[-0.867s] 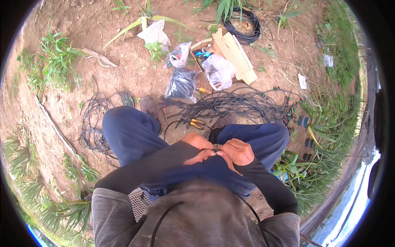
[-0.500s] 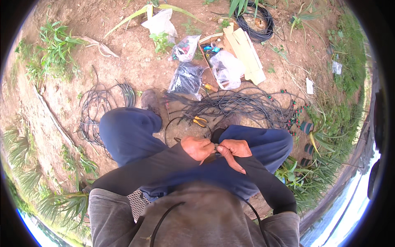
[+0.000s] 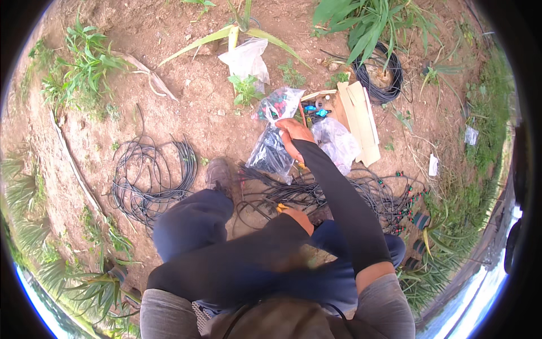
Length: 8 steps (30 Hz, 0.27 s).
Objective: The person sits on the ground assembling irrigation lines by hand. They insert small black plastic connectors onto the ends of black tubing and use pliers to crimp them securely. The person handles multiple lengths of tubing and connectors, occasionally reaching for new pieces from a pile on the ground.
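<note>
My right hand is stretched forward, its fingers closed at the bunched edge of a clear plastic bag with small red and dark pieces inside. Just below that hand lies a second clear bag of black parts. My left hand is low between my knees, near yellow-handled pliers. Its fingers are mostly hidden, so I cannot see what it holds. Black thin tubing lies tangled beyond it, with red and green fittings at the right end.
An open cardboard box holds blue fittings and a crumpled clear bag. Coils of black tubing lie at the left and at the back right. A white bag rests by a spiky plant. Grass borders the right side.
My two hands have come apart from my lap. The right has reached forward to the clear bag, while the left stays low near the pliers. The view has tilted forward.
</note>
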Available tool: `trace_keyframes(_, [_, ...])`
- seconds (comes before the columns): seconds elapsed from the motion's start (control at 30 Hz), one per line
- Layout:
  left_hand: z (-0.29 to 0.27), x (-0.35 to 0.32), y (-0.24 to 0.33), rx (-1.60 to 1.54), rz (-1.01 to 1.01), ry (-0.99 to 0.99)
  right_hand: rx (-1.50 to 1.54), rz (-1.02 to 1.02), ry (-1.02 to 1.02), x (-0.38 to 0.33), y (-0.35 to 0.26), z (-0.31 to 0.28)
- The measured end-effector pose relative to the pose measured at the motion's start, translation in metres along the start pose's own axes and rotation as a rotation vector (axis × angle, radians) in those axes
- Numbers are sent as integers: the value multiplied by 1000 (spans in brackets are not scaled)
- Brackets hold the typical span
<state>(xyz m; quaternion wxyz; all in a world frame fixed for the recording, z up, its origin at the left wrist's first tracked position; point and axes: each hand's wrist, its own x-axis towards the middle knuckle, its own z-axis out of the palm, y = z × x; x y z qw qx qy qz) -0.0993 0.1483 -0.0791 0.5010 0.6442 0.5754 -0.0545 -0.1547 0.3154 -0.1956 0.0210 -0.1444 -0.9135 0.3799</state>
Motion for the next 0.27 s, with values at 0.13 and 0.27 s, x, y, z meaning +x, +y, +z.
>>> trace_keyframes(0.13, [-6,7,7,-63,47,-75,-169,160,-59,59,61,57])
trace_keyframes(0.27, [-11,6,10,-160,64,-91,-414,321,-345,79,103,67])
